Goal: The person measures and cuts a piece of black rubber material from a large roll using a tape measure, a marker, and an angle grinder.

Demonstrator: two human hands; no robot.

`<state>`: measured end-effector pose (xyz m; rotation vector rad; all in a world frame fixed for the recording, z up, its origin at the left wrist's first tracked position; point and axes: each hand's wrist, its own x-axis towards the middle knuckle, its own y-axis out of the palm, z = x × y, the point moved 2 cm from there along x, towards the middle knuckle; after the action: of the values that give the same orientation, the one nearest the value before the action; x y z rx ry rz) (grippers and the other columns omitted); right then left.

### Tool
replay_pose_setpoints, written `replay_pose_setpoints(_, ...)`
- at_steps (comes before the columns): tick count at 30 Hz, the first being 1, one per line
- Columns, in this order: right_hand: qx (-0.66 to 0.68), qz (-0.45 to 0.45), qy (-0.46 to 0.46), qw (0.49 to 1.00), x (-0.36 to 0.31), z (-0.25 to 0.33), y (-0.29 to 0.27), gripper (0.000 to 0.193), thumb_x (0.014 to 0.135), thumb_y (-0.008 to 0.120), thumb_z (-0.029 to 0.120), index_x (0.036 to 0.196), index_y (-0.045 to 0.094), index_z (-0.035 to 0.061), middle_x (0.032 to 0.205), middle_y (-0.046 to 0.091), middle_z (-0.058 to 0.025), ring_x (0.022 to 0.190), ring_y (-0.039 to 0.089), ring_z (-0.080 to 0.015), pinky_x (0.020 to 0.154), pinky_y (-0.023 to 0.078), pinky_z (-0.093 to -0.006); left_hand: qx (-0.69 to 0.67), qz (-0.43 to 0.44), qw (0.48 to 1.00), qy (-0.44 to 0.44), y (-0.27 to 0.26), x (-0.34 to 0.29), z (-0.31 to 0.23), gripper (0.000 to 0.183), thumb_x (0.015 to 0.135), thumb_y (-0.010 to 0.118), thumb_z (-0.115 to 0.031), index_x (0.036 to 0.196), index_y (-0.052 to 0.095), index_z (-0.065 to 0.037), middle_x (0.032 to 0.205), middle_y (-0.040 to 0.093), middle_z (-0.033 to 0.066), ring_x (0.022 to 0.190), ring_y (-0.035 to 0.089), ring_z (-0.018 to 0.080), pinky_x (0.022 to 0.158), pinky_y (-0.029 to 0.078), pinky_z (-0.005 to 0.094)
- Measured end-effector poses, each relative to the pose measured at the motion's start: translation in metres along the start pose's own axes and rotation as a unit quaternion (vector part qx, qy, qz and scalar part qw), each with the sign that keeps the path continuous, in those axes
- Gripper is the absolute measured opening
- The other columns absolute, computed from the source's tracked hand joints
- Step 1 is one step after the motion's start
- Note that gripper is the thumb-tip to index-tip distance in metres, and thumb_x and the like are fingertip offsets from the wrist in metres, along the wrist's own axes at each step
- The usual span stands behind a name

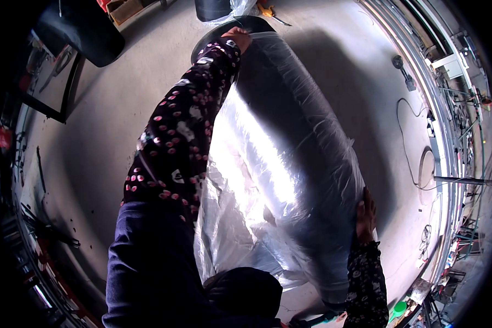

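Observation:
A long, dark, rounded body (279,104) lies in front of me, covered by a clear plastic sheet (229,218) that shines brightly along its left side. My left hand (238,37) is at its far end, fingers closed on the edge of the plastic sheet. Near the closer end, my right hand (366,213) rests against the right side of the wrapped body, fingers stretched forward along the plastic. Behind my left hand shows a black rounded end (251,23). The sheet bunches in loose folds at the lower left.
A black cylinder (82,33) and a dark metal frame (65,98) are at the far left. Beyond the far end are another black cylinder (212,10) and a yellow-handled tool (268,12). Long metal bars (421,71), a cable (402,126) and a green object (398,310) line the right side.

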<state>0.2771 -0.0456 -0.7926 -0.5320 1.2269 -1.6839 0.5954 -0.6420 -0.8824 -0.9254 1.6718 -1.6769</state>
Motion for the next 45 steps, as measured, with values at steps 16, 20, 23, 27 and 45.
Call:
replay_pose_setpoints(16, 0.009, -0.01, 0.049, 0.999, -0.007, -0.044, -0.014, 0.056, 0.09, 0.034, 0.045, 0.135, 0.033, 0.012, 0.132, 0.04, -0.0151, 0.121, 0.037, -0.0335, 0.101, 0.027, -0.0401, -0.321, 0.19, 0.918, 0.135, -0.119, -0.413, -0.255, 0.045, 0.072, 0.064, -0.039, 0.083, 0.061, 0.004, 0.076, 0.057, 0.0157, 0.08, 0.056, 0.0317, 0.078, 0.044, 0.04)
replay_pose_setpoints(20, 0.112, -0.031, 0.011, 0.993, -0.009, -0.036, -0.023, 0.054, 0.09, 0.04, 0.038, 0.133, 0.035, 0.0053, 0.131, 0.041, -0.0159, 0.119, 0.039, -0.0324, 0.1, 0.03, -0.0374, -0.299, -0.251, 0.912, 0.121, -0.174, -0.272, -0.256, 0.045, 0.065, 0.076, -0.033, 0.088, 0.059, 0.002, 0.087, 0.058, 0.0169, 0.075, 0.057, 0.0317, 0.064, 0.048, 0.0359)
replay_pose_setpoints(23, 0.028, -0.027, 0.014, 0.999, -0.003, -0.022, -0.018, 0.051, 0.091, 0.038, 0.04, 0.133, 0.036, 0.0122, 0.131, 0.041, -0.0134, 0.119, 0.04, -0.0331, 0.099, 0.031, -0.0383, -0.357, -0.258, 0.898, 0.001, -0.126, -0.231, -0.284, 0.055, 0.065, 0.076, -0.024, 0.109, 0.051, -0.003, 0.096, 0.057, 0.0144, 0.089, 0.054, 0.0324, 0.077, 0.046, 0.0353)
replay_pose_setpoints(27, -0.02, -0.031, 0.042, 0.998, -0.007, -0.028, -0.017, 0.05, 0.091, 0.034, 0.044, 0.134, 0.035, 0.0179, 0.132, 0.039, -0.0124, 0.12, 0.037, -0.0347, 0.1, 0.029, -0.0418, -0.516, -0.139, 0.844, -0.043, -0.093, -0.23, -0.321, 0.056, 0.069, 0.072, -0.013, 0.117, 0.044, -0.007, 0.096, 0.059, 0.0097, 0.088, 0.057, 0.0242, 0.081, 0.045, 0.0309)
replay_pose_setpoints(45, -0.041, -0.016, -0.018, 0.999, 0.001, -0.016, -0.022, 0.044, 0.09, 0.036, 0.04, 0.129, 0.037, 0.022, 0.134, 0.037, -0.0127, 0.12, 0.038, -0.0362, 0.099, 0.031, -0.0439, -0.429, -0.041, 0.892, -0.138, -0.096, -0.194, -0.286, 0.056, 0.07, 0.068, -0.032, 0.12, 0.048, -0.016, 0.119, 0.046, 0.0203, 0.108, 0.048, 0.0325, 0.093, 0.041, 0.0332)
